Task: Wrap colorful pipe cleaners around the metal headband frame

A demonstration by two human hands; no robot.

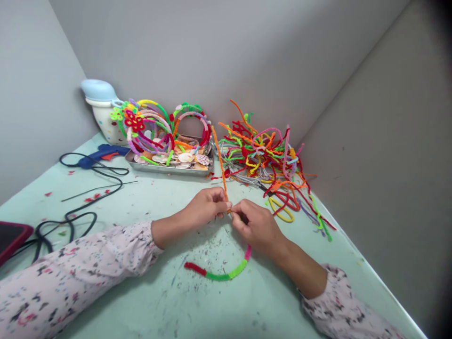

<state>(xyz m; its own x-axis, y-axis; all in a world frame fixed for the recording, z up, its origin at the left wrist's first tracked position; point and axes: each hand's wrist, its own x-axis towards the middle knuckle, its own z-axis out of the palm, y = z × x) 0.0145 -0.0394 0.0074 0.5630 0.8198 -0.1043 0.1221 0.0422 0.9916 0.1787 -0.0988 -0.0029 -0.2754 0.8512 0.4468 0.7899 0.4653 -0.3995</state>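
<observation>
Between thumb and fingers, my left hand (210,205) pinches an orange pipe cleaner (221,162), whose long free end points up and away from me. My right hand (257,225) is closed too, its fingertips meeting the left ones around the lower end of the orange piece. From beneath the right hand curves a wrapped band (226,277) of red, green and pink sections, lying over the table; the hand hides its upper part. Whether the orange piece is joined to the band cannot be seen.
A metal tray (165,168) of shells carries several colourful headbands (151,127). Right of it lies a tangled pile of pipe cleaners (261,150) with yellow- and orange-handled scissors (282,209). At left are a blue glue gun (100,154), black cords (95,200), a white-and-blue container (104,110) and a red-edged device (16,238).
</observation>
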